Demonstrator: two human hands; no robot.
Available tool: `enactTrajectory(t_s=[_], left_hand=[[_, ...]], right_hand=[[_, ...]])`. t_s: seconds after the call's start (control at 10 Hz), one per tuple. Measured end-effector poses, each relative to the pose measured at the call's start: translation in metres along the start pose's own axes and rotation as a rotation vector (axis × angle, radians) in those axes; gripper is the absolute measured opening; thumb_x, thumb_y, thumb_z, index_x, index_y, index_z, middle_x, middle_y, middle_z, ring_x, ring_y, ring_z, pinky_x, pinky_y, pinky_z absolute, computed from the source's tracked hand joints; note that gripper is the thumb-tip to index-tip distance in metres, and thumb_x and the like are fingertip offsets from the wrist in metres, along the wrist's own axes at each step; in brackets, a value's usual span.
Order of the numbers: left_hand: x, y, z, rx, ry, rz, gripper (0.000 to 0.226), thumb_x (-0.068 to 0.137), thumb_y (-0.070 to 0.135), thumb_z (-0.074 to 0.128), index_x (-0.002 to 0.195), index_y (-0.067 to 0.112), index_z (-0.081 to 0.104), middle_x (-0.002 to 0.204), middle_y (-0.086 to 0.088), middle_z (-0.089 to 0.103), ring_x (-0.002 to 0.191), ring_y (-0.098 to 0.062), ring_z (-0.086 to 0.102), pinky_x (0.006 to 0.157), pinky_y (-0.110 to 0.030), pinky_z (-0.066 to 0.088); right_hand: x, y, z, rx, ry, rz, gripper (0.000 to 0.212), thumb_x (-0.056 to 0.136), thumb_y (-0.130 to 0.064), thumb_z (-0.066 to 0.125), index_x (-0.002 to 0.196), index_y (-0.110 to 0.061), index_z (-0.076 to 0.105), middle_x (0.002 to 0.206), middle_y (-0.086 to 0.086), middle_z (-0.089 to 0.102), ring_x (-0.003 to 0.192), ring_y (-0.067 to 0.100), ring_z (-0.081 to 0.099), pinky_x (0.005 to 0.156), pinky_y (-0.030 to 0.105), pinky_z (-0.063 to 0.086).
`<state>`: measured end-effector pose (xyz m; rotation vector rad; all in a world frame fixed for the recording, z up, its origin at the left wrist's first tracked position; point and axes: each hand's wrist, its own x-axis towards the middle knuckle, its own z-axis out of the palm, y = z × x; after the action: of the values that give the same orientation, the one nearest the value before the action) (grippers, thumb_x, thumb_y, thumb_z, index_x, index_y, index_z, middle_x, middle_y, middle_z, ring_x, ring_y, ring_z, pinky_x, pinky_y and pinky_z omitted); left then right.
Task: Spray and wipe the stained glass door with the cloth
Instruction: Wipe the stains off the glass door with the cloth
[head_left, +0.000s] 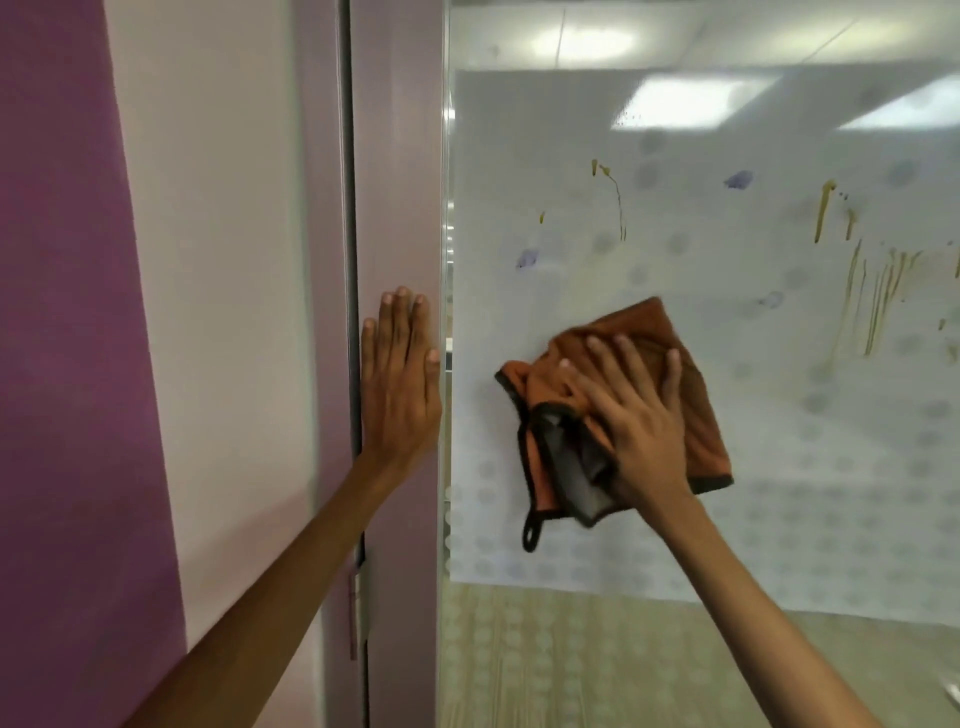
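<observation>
While the left hand (397, 374) lies flat on the mauve door frame (395, 156) at centre left, fingers straight and close together and holding nothing, the right hand (631, 410) presses one orange cloth (691, 415) against the glass door (753, 493) at centre frame, its fingers spread wide across the fabric. The cloth is bunched, with a dark edging, a grey underside folded out at its lower left and a small loop hanging below. Yellow-brown drip stains (878, 296) run down the glass at upper right, well apart from the cloth, with another thin drip (618, 202) above it. I count three purple smudges: one (527, 258) left of the cloth, one (738, 180) higher up, one fainter (771, 300) to the right. A frosted dot pattern covers the pane, and ceiling lights (680, 98) show through the glass at the top. A purple wall (62, 364) fills the left edge
</observation>
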<state>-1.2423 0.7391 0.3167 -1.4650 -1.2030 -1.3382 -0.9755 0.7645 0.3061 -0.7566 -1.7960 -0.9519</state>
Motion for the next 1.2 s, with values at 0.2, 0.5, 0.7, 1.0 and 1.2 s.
enactTrajectory(t_s=[0.2,0.5,0.7,1.0,1.2], left_hand=[[-0.003,0.005,-0.002,0.027,-0.023,-0.044,0.053,0.107,0.026,0.017,0.158,0.009,0.014,0.166,-0.012,0.016,0.155,-0.025,0.011,0.127,-0.045,0.007],[-0.002,0.002,0.001,0.024,0.016,-0.015,0.053,0.107,0.023,0.02,0.157,0.01,0.017,0.166,-0.006,0.011,0.155,-0.024,0.013,0.127,-0.041,0.005],[-0.001,0.008,-0.003,0.008,-0.005,-0.028,0.052,0.107,0.024,0.018,0.157,0.01,0.015,0.165,-0.011,0.016,0.155,-0.027,0.013,0.127,-0.042,0.004],[-0.001,0.011,-0.007,-0.001,-0.034,-0.056,0.053,0.106,0.023,0.02,0.156,0.007,0.017,0.165,-0.012,0.017,0.154,-0.028,0.014,0.127,-0.042,0.005],[-0.001,0.009,-0.005,-0.021,-0.026,-0.054,0.053,0.106,0.023,0.022,0.156,0.006,0.023,0.164,-0.012,0.02,0.154,-0.026,0.015,0.127,-0.039,0.004]], right_hand=[[0.152,0.029,-0.023,0.012,0.203,0.188,0.052,0.096,-0.041,0.045,0.147,-0.029,0.043,0.16,0.004,0.034,0.151,0.031,0.021,0.118,0.067,0.007],[0.099,0.016,-0.01,0.113,0.02,-0.306,0.039,0.094,-0.033,0.047,0.125,-0.018,0.064,0.156,0.003,0.04,0.149,0.029,0.028,0.12,0.059,0.007],[-0.03,0.001,0.006,0.017,-0.302,-0.793,0.038,0.087,-0.028,0.059,0.125,-0.031,0.067,0.155,-0.009,0.039,0.151,0.019,0.025,0.124,0.051,0.003],[0.188,0.028,-0.045,0.012,-0.047,-0.394,0.039,0.103,-0.038,0.039,0.136,-0.027,0.057,0.151,-0.003,0.048,0.148,0.023,0.032,0.12,0.06,0.007],[0.138,0.008,-0.023,0.139,-0.048,-0.368,0.04,0.093,-0.031,0.048,0.126,-0.019,0.065,0.151,0.001,0.047,0.147,0.028,0.031,0.12,0.061,0.007]])
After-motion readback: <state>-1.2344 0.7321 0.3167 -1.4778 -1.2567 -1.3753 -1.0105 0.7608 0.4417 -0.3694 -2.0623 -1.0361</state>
